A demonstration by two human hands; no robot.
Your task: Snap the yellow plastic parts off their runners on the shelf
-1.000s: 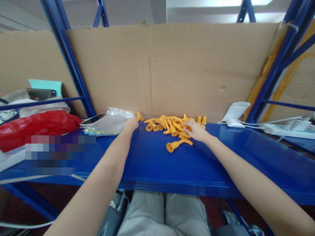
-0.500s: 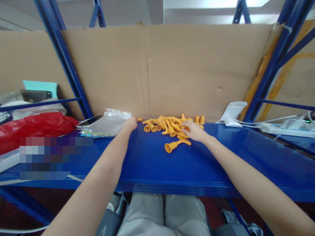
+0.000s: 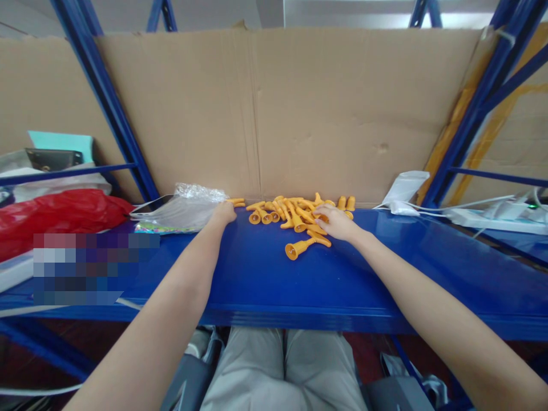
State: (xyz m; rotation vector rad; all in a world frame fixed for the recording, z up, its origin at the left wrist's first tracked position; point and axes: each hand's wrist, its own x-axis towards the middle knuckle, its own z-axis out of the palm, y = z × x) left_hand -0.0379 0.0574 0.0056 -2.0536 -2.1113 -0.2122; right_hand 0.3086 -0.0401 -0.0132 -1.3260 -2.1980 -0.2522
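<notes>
A heap of several small orange trumpet-shaped plastic parts [image 3: 295, 212] lies at the back of a blue metal shelf [image 3: 265, 279], against a cardboard wall. My right hand [image 3: 336, 222] rests on the heap's right side, fingers curled over the parts; whether it grips one is hidden. One orange part [image 3: 299, 248] lies alone in front of the heap. My left hand [image 3: 223, 213] sits at the heap's left end, fingers closed at the edge of a clear plastic bag [image 3: 184, 206]; its grip is hidden behind the hand.
A cardboard sheet [image 3: 299, 114] backs the shelf between blue uprights [image 3: 107, 108]. A red bag [image 3: 60, 214] and piled things lie at the left. A white pouch [image 3: 405, 188], cables and a white power strip [image 3: 488, 220] lie at the right. My knees show below the shelf.
The view has shifted slightly. Both hands stay in nearly the same places, the right hand's fingers working over the orange heap.
</notes>
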